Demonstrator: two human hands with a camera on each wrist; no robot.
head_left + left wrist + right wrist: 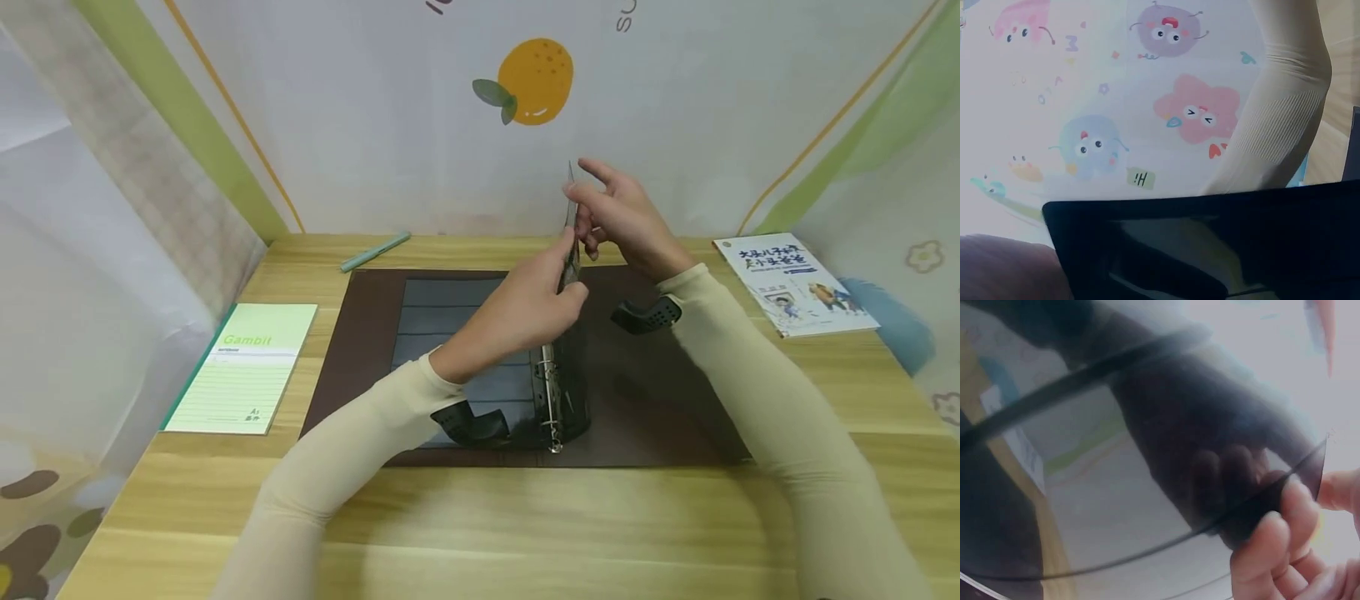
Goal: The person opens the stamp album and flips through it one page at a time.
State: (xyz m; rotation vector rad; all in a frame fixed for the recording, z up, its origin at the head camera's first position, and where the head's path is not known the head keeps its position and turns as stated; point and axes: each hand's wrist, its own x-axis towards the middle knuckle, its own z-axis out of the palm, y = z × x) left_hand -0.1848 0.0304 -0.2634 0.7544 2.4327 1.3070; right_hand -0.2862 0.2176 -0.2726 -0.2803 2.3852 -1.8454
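A brown ring binder [675, 400] lies spread out, with a black pocket page [420, 321] flat on its left side and metal rings [551, 400] down the middle. Over the rings, another glossy black pocket page [1147, 250] stands on edge. My left hand [517, 304] grips this raised page low down, thumb and fingers at its edge. Higher up, my right hand [618, 212] pinches the same page near its top, index finger held out. In the right wrist view, fingertips [1266, 540] press against the shiny pocket, which reflects them.
A green Gambit notebook [247, 367] lies left of the binder, and a light green pen [375, 252] behind its left corner. The white picture book [795, 283] is at the right rear. Printed curtain [375, 125] hangs behind the wooden table [600, 533].
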